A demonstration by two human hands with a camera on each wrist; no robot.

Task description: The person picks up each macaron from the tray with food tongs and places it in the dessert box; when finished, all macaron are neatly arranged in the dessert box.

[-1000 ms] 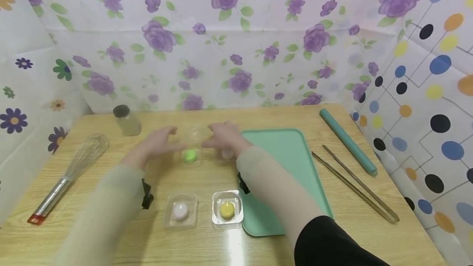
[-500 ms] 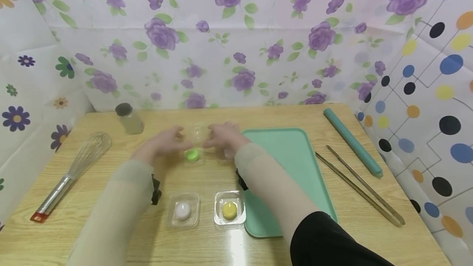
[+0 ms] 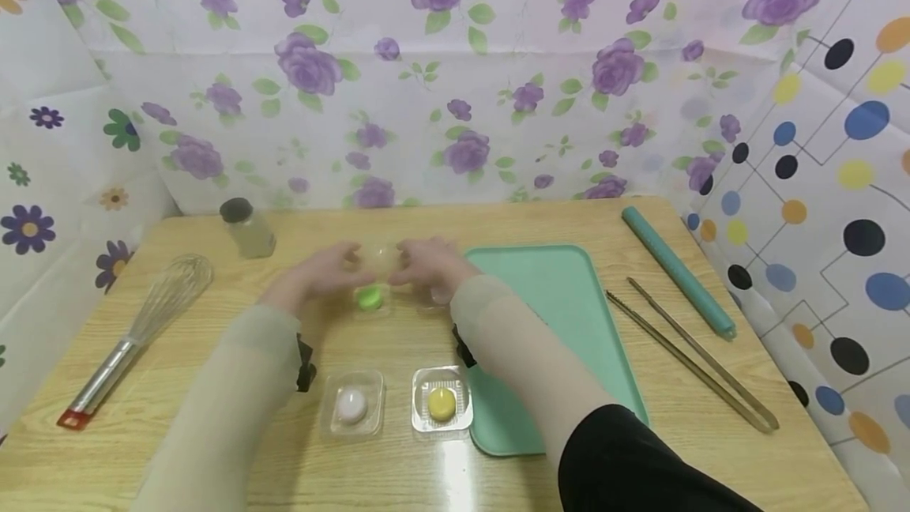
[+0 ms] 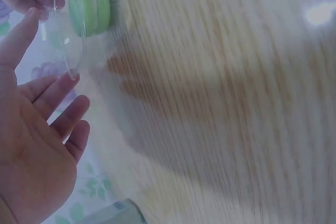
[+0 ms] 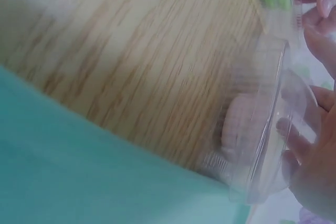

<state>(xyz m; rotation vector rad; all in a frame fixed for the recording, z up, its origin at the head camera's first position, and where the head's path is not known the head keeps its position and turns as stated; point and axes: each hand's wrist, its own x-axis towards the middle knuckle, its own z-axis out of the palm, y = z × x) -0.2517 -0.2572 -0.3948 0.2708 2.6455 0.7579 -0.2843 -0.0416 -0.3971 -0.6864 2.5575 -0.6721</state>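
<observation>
A green macaron sits in a clear plastic box between the two hands. My left hand holds the edge of a clear lid with thumb and fingertips, above the green macaron. From the other side, my right hand has its thumb and fingertips at the same lid. Beside the right hand stands a clear domed box with a pink macaron; some right fingers show through its dome. Nearer the front are a pale macaron and a yellow macaron, each in a clear box.
A green tray lies right of the boxes, under the right forearm. Farther right are metal tongs and a teal rolling pin. On the left are a whisk and a dark-lidded jar. Patterned cloth hangs behind.
The left hand has shifted slightly right, toward the right hand. The clear lid between the hands has tilted slightly. The boxes in front have not moved.
</observation>
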